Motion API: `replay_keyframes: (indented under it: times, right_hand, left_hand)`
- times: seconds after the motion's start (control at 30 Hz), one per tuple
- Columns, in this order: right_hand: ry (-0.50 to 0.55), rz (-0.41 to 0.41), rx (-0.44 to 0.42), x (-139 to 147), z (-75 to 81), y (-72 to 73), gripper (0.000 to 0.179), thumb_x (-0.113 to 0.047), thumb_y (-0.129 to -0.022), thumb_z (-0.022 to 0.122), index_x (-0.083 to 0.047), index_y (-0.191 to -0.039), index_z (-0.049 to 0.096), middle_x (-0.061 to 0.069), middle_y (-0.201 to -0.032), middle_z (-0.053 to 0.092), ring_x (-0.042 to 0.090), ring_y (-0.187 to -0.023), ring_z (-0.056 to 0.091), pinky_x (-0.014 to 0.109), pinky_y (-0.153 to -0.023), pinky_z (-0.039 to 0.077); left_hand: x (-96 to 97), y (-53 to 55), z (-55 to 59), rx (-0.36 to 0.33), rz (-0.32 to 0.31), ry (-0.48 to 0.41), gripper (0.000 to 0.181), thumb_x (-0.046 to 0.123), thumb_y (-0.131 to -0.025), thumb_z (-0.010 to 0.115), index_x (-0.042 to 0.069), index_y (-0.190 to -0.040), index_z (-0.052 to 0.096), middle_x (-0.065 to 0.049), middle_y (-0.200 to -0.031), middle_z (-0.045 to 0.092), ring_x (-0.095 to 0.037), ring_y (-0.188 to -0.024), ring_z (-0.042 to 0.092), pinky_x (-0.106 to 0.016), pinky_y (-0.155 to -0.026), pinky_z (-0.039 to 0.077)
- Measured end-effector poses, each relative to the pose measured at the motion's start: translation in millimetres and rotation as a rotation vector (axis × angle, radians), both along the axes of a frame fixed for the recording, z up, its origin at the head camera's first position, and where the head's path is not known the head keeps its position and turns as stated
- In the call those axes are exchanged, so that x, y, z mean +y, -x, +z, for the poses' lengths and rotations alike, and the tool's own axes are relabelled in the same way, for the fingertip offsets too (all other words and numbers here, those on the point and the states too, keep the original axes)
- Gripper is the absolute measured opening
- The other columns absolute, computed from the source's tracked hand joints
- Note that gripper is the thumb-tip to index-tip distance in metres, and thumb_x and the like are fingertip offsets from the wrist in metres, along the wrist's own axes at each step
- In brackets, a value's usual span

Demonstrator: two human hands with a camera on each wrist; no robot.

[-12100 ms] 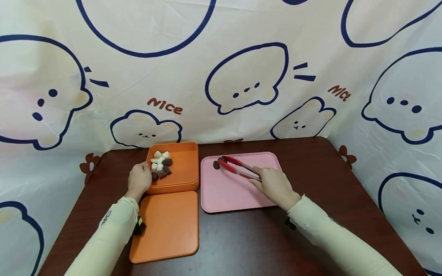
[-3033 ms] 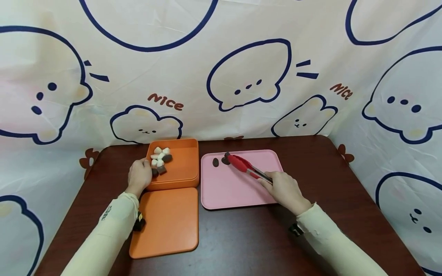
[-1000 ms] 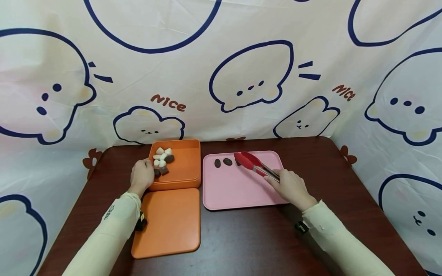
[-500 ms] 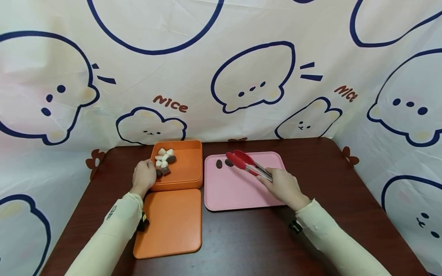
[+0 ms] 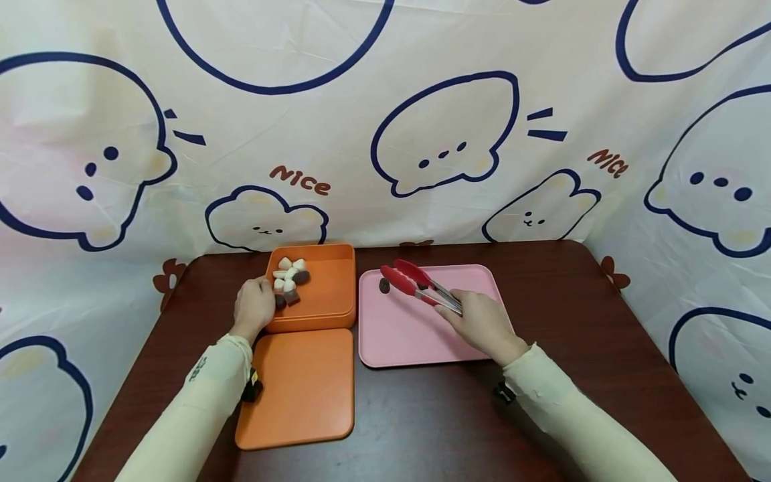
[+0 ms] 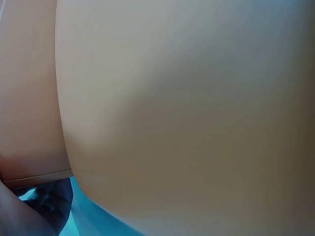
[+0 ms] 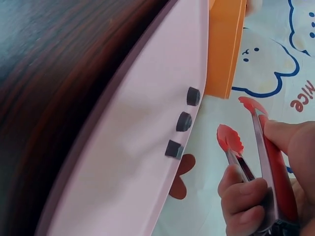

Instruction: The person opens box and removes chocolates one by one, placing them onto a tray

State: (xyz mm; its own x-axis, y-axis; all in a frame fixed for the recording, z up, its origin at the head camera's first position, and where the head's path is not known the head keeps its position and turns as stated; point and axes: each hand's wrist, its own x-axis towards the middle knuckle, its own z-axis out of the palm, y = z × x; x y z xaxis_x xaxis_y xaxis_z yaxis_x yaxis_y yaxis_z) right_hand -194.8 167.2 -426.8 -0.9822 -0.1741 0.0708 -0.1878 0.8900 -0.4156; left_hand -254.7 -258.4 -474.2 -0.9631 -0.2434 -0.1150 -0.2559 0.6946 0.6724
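Above the far left part of the tray (image 5: 415, 338), the tongs (image 5: 402, 281) were held by the right hand (image 5: 482, 323), its grip clenched round their handles, with the red tips spread apart and clear of the dark pieces (image 7: 184, 121). Three of these were set in a row along the tray's far edge; in the head view, the middle one was hidden by the tongs. Just left of the tray, the box (image 5: 328, 284) was placed, and its wall farthest from the tray was grasped in the grip of the left hand (image 5: 253, 308). On that same side, away from the tray, white pieces (image 5: 291, 274) and a few brown pieces (image 5: 292, 298) were gathered inside. The lid (image 5: 301, 388) was laid flat to the tray's near left. Everything was carried by the counter (image 5: 409, 415); beyond the tray, a printed cloth (image 5: 446, 40) was hung.
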Motion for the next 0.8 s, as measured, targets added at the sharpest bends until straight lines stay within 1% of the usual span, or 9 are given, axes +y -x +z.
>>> replay_keyframes:
  times: [0.03,0.1,0.17,0.3,0.4,0.5,0.7,0.8]
  right_hand:
    - [0.008,0.006,-0.004,-2,0.7,0.3,0.03,-0.044,-0.093,0.07,-0.015,-0.101,0.07,-0.002,-0.066,0.057,0.014,-0.059,0.05,0.029,-0.053,0.039]
    - [0.015,0.014,-0.014,-6,2.0,0.8,0.03,-0.044,-0.093,0.07,-0.015,-0.098,0.069,-0.002,-0.065,0.056,0.014,-0.057,0.05,0.028,-0.052,0.039]
    - [0.009,0.019,-0.01,-11,2.8,1.4,0.029,-0.044,-0.093,0.07,-0.015,-0.096,0.068,-0.002,-0.064,0.054,0.014,-0.057,0.049,0.028,-0.051,0.038]
    - [-0.014,0.029,0.015,-21,4.7,2.6,0.028,-0.045,-0.093,0.069,-0.017,-0.095,0.068,-0.002,-0.065,0.056,0.016,-0.06,0.05,0.029,-0.052,0.038]
    - [-0.034,0.036,0.037,-30,6.7,3.6,0.03,-0.047,-0.093,0.069,-0.018,-0.097,0.068,-0.002,-0.069,0.059,0.016,-0.062,0.052,0.031,-0.053,0.039]
    - [-0.05,0.048,0.048,-39,8.6,4.6,0.032,-0.049,-0.093,0.068,-0.017,-0.095,0.067,-0.001,-0.071,0.061,0.017,-0.062,0.054,0.031,-0.053,0.04]
    - [-0.092,0.072,0.065,-55,11.6,7.8,0.033,-0.051,-0.094,0.066,-0.018,-0.096,0.066,-0.001,-0.069,0.059,0.017,-0.061,0.054,0.032,-0.051,0.041]
    - [-0.102,0.082,0.056,-63,13.1,9.4,0.034,-0.051,-0.094,0.066,-0.017,-0.095,0.065,0.0,-0.068,0.057,0.017,-0.059,0.054,0.031,-0.049,0.04]
  left_hand:
    - [0.2,0.2,0.2,-0.004,0.002,0.002,0.045,0.03,-0.11,0.019,0.004,-0.092,0.052,-0.017,-0.095,0.051,-0.032,-0.092,0.053,-0.041,-0.078,0.039]
    - [0.2,-0.1,0.8,-0.003,0.006,0.009,0.044,0.03,-0.11,0.02,0.006,-0.087,0.049,-0.014,-0.086,0.045,-0.03,-0.084,0.05,-0.038,-0.073,0.036]
    - [0.3,-0.6,1.6,-0.002,0.008,0.013,0.043,0.03,-0.11,0.02,0.008,-0.084,0.047,-0.011,-0.081,0.04,-0.029,-0.079,0.048,-0.037,-0.07,0.034]
    - [0.9,-1.5,3.0,0.008,0.001,0.016,0.043,0.029,-0.11,0.021,0.008,-0.083,0.047,-0.01,-0.08,0.04,-0.028,-0.078,0.048,-0.037,-0.07,0.034]
    - [1.1,-1.8,3.4,0.011,0.0,0.015,0.043,0.029,-0.11,0.02,0.008,-0.083,0.047,-0.011,-0.079,0.04,-0.029,-0.077,0.048,-0.037,-0.07,0.034]
    - [1.2,-1.7,3.8,0.009,0.001,0.015,0.044,0.03,-0.11,0.019,0.008,-0.083,0.047,-0.01,-0.079,0.04,-0.029,-0.077,0.049,-0.036,-0.069,0.035]
    - [1.5,-1.2,2.9,0.014,0.005,0.011,0.045,0.03,-0.11,0.019,0.008,-0.081,0.046,-0.009,-0.077,0.038,-0.028,-0.074,0.048,-0.036,-0.068,0.034]
    - [1.2,-1.3,2.9,0.011,0.005,0.011,0.045,0.03,-0.11,0.019,0.008,-0.082,0.046,-0.01,-0.077,0.038,-0.029,-0.075,0.048,-0.036,-0.068,0.034]
